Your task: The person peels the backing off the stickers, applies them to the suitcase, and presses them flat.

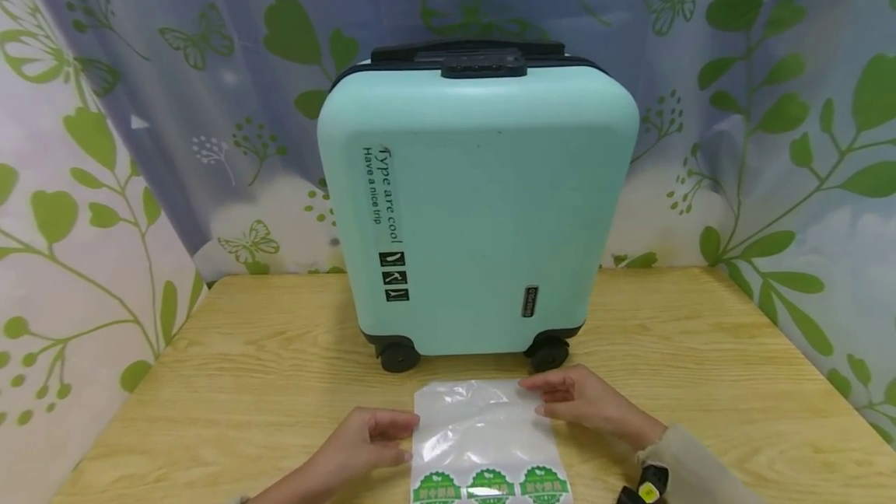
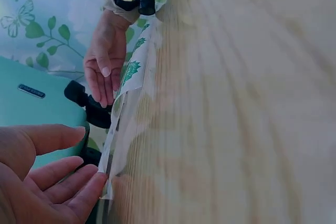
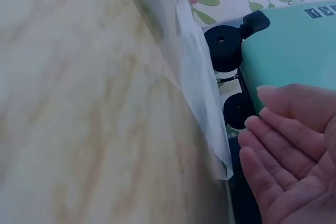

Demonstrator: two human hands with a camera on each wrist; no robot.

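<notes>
A glossy plastic sheet (image 1: 483,430), with a row of green badge-shaped stickers (image 1: 490,483) along its near end, lies flat on the table in front of a suitcase. My left hand (image 1: 364,442) is at its left edge, fingertips right at the border. Over at the upper right corner, my right hand (image 1: 584,403) has its fingertips against the sheet's edge. Both wrist views show relaxed, spread fingers: the left hand (image 2: 50,177) beside the sheet's rim, the right hand (image 3: 294,150) palm showing, a little off the sheet (image 3: 197,85).
The mint-green hard-shell suitcase (image 1: 483,216) stands upright on black wheels (image 1: 399,356) just behind the sheet. It rests on a wood-grain table (image 1: 231,364). A curtain (image 1: 252,115) printed with leaves and butterflies hangs behind. The right wrist wears a black strapped device (image 1: 651,482).
</notes>
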